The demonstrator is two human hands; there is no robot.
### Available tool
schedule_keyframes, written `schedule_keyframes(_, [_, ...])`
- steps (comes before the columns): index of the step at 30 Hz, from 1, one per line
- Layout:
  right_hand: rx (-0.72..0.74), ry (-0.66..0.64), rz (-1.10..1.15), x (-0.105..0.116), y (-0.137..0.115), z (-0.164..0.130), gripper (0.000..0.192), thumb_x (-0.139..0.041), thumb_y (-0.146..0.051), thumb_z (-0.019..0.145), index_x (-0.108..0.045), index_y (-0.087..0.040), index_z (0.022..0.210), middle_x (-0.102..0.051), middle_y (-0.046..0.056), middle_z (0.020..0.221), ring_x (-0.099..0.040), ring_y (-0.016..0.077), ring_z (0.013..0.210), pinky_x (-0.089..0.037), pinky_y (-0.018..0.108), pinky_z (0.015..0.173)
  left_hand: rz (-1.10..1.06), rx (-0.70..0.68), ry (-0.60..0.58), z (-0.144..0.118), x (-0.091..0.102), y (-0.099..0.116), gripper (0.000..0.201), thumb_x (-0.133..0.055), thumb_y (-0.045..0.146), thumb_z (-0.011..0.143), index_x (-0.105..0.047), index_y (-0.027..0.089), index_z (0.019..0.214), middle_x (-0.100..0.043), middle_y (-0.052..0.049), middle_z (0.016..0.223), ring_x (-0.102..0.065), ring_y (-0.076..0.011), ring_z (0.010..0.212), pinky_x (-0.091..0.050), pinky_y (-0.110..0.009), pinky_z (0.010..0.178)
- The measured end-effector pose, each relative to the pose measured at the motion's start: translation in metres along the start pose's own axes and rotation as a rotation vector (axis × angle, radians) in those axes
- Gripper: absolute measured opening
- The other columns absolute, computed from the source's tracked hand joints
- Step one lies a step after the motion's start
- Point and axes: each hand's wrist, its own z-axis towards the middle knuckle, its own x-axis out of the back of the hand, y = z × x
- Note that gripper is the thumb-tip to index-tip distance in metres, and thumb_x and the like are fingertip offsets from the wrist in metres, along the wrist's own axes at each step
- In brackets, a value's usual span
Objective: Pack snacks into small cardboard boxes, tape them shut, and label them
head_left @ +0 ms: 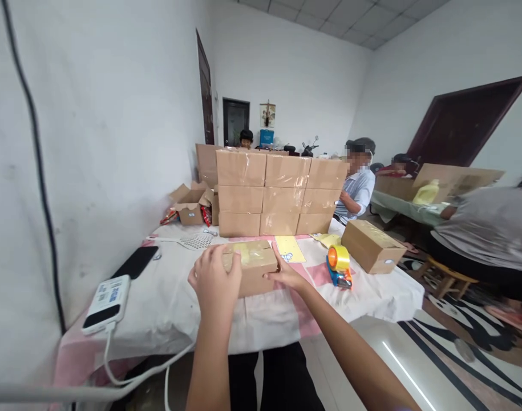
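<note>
A small cardboard box (pixel 257 278) with clear tape across its top sits near the front edge of the cloth-covered table. My left hand (pixel 218 271) wraps over its left side, the thumb lying on the top. At the box's right end, my right hand (pixel 284 273) grips the side with thumb and fingers. To the right stands an orange and blue tape dispenser (pixel 340 277) carrying a roll of yellow tape (pixel 339 258). Another taped cardboard box (pixel 374 248) lies beyond the dispenser. Behind my hands rises a stack of taped cardboard boxes (pixel 282 194).
On the left are a black phone (pixel 136 261) and a white power bank (pixel 107 302) with a cable (pixel 109 348). An open carton (pixel 191 206) holds red packets beside it. Co-workers sit behind the stack and at the right, one in a striped shirt (pixel 361 191).
</note>
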Motion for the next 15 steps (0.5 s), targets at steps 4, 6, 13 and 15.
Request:
schedule_keyframes(4, [0.004,-0.014,0.016,-0.006,-0.009,-0.002,0.125,-0.088,-0.031,0.061,-0.014,-0.034,0.161,-0.043,0.009,0.156,-0.043,0.03,0.14,-0.034,0.048,0.117,-0.093,0.051,0.085,-0.008,0.038,0.004,0.031,-0.051,0.039,0.092,-0.067,0.023,0.112,-0.068,-0.01,0.123,-0.058,-0.0338,0.118,-0.036,-0.055,0.105])
schedule_keyframes(6, [0.02,0.002,0.026,-0.007,-0.012,-0.002,0.121,-0.088,-0.034,0.061,-0.019,-0.032,0.16,-0.046,0.01,0.154,-0.042,0.0305,0.141,-0.031,0.049,0.119,-0.196,0.094,0.156,-0.013,0.06,0.007,0.03,-0.055,0.041,0.088,-0.069,0.023,0.108,-0.068,-0.01,0.121,-0.057,-0.0345,0.118,-0.034,-0.056,0.106])
schedule_keyframes(13, [0.088,0.032,0.052,-0.016,-0.004,-0.009,0.112,-0.088,-0.037,0.06,-0.032,-0.03,0.156,-0.05,0.012,0.15,-0.052,0.032,0.131,-0.04,0.048,0.113,-1.281,0.276,0.475,-0.062,0.143,0.024,0.021,-0.057,0.046,0.083,-0.059,0.025,0.086,-0.05,0.003,0.069,-0.047,-0.0134,0.06,-0.047,-0.03,0.067])
schedule_keyframes(15, [0.088,0.069,0.065,-0.019,-0.003,-0.012,0.113,-0.087,-0.036,0.06,-0.029,-0.031,0.157,-0.048,0.012,0.152,-0.053,0.0319,0.131,-0.041,0.049,0.112,-1.396,0.251,0.475,-0.085,0.157,0.018,0.023,-0.056,0.05,0.082,-0.06,0.028,0.088,-0.042,0.004,0.061,-0.031,-0.0111,0.048,-0.037,-0.026,0.05])
